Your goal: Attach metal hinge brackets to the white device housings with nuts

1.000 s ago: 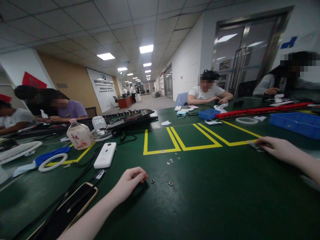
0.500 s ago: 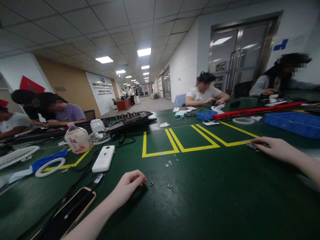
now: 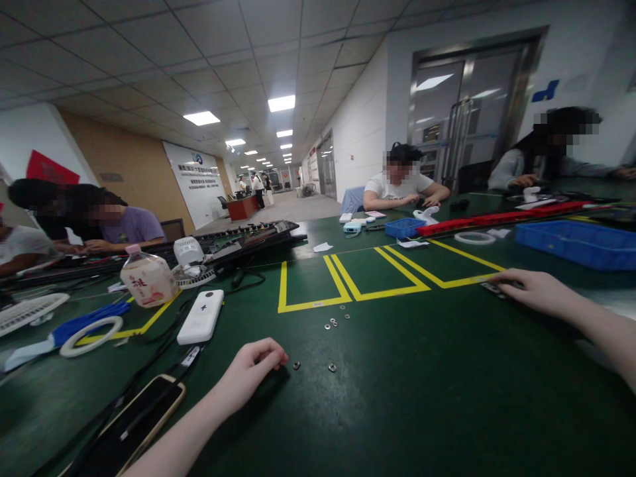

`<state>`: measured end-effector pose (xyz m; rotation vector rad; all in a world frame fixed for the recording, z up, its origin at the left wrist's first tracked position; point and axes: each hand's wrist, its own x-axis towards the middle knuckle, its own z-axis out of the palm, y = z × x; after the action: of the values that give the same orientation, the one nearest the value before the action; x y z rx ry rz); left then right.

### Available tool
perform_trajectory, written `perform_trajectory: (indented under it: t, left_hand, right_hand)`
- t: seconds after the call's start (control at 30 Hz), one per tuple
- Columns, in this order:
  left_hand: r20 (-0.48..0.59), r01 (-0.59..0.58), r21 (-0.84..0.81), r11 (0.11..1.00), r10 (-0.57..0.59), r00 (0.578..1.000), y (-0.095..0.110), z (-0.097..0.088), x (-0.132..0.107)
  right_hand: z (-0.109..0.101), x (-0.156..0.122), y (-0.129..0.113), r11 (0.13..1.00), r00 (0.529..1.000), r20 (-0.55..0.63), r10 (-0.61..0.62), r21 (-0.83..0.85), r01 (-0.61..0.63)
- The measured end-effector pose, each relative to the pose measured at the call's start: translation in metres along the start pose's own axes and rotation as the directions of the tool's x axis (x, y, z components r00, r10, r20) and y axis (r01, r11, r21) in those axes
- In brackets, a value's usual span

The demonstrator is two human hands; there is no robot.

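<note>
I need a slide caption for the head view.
Left hand beside small shiny metal rings on green tabletop; right hand near yellow tape.

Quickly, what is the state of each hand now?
Left hand: curled beside a metal ring; grip cannot be told.
Right hand: at small grey pieces; grip cannot be told.

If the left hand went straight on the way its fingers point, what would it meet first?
Most likely the nearer metal ring, lying just ahead of the left hand, with another metal ring beyond it. Depth is unclear, so the hand might pass above both.
</note>
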<state>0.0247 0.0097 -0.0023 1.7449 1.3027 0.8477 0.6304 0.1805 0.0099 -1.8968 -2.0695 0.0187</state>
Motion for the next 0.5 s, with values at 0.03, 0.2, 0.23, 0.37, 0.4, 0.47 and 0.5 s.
perform_trajectory:
  t: [0.03, 0.2, 0.23, 0.37, 0.4, 0.47, 0.5]
  left_hand:
    - [0.003, 0.000, 0.004, 1.000, 0.000, 1.000, -0.0004, -0.0001, 0.0003]
    - [0.011, 0.005, 0.016, 1.000, -0.005, 1.000, -0.0031, -0.0012, 0.0017]
    - [0.012, 0.005, 0.017, 1.000, -0.005, 1.000, -0.0031, -0.0014, 0.0017]
    - [0.016, -0.003, 0.026, 1.000, 0.003, 1.000, -0.0012, -0.0018, 0.0010]
    - [0.017, -0.003, 0.029, 1.000, 0.002, 1.000, -0.0005, -0.0018, 0.0009]
    - [0.019, 0.002, 0.035, 0.999, -0.003, 1.000, 0.0003, -0.0018, 0.0008]
    - [0.023, 0.005, 0.036, 0.999, -0.006, 1.000, 0.0004, -0.0018, 0.0008]
  right_hand:
    - [-0.0001, 0.0000, -0.0001, 1.000, 1.000, 0.002, -0.001, -0.001, 0.001]
    - [0.0017, 0.0017, 0.0013, 1.000, 1.000, -0.023, -0.001, 0.001, 0.001]
    - [0.0021, 0.0022, 0.0014, 1.000, 1.000, -0.028, -0.004, -0.002, 0.004]
    - [0.0038, 0.0042, 0.0009, 0.999, 1.000, -0.024, -0.020, -0.027, 0.020]
    - [0.0042, 0.0045, 0.0007, 0.999, 0.999, -0.023, -0.026, -0.034, 0.025]
    - [0.0047, 0.0045, 0.0002, 0.998, 0.999, -0.017, -0.040, -0.043, 0.040]
    - [0.0047, 0.0042, 0.0001, 0.998, 0.999, -0.013, -0.045, -0.046, 0.045]
